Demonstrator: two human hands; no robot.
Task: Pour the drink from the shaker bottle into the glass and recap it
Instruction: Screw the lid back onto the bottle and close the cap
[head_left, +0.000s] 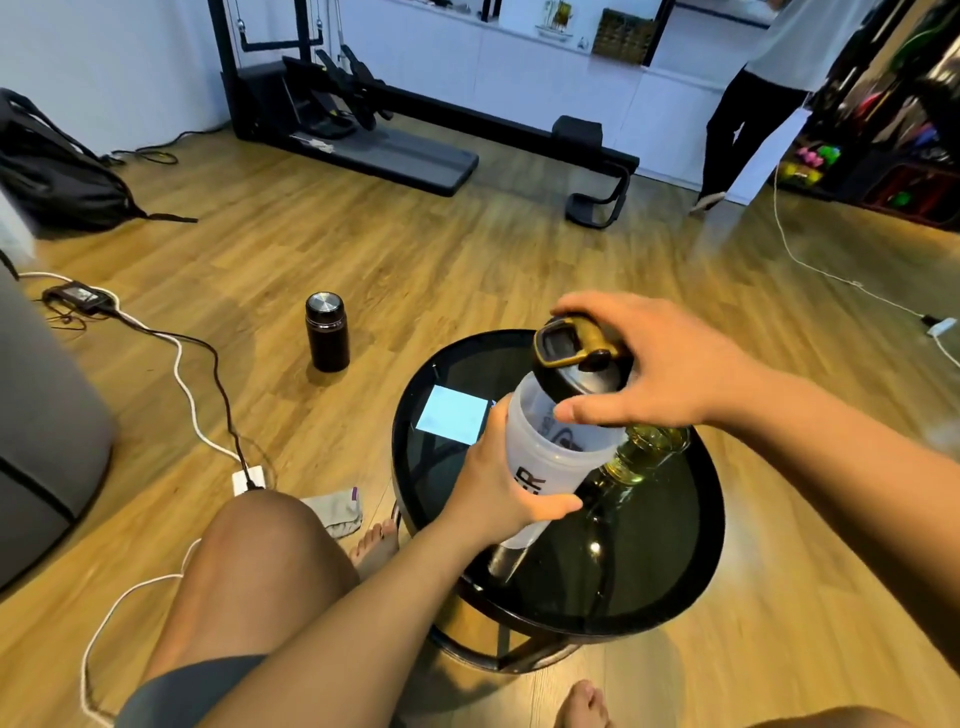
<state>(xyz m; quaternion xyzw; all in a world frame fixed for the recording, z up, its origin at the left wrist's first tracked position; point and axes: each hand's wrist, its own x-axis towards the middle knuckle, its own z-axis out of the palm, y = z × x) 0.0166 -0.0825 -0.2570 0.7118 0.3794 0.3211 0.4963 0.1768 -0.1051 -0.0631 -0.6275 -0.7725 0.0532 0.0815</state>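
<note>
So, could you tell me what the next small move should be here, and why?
Probably twist the lid down onto the shaker bottle with the right hand. The glass on the table already holds yellowish drink, the left hand grips the bottle, and the lid sits at its mouth.

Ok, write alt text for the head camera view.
A seated person's left hand holds a tilted shaker bottle while the right hand grips its black lid, above a round glass table. A glass of yellowish drink stands just behind the bottle.
</note>
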